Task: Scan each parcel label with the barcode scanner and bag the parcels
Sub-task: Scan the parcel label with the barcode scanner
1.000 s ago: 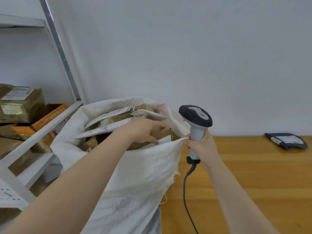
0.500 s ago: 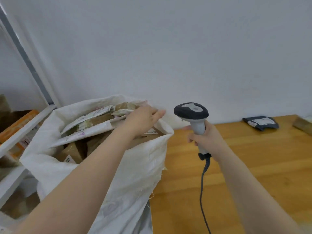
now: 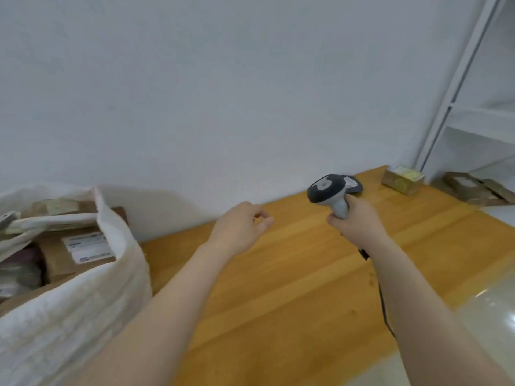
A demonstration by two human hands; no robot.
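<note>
My right hand [image 3: 352, 221] grips the handle of a grey and black barcode scanner [image 3: 328, 190], held upright above the wooden table [image 3: 278, 288]; its cable hangs down past my forearm. My left hand [image 3: 239, 227] hovers over the table with loosely curled fingers, holding nothing. At the left stands a white woven bag [image 3: 83, 310] stuffed with several parcels, a brown box with white labels [image 3: 80, 252] uppermost. A dark flat parcel [image 3: 355, 185] lies partly hidden behind the scanner head. A small brown box [image 3: 402, 179] sits at the table's far right corner.
A white wall backs the table. A white metal shelf frame [image 3: 457, 87] rises at the right, with more flat brown parcels [image 3: 473, 188] on a low surface beside the table. A glossy pale floor [image 3: 490, 310] shows at the lower right.
The view has swung right. My left hand has come out of the bag and moved over the table, empty. My right hand has carried the scanner toward the dark parcel.
</note>
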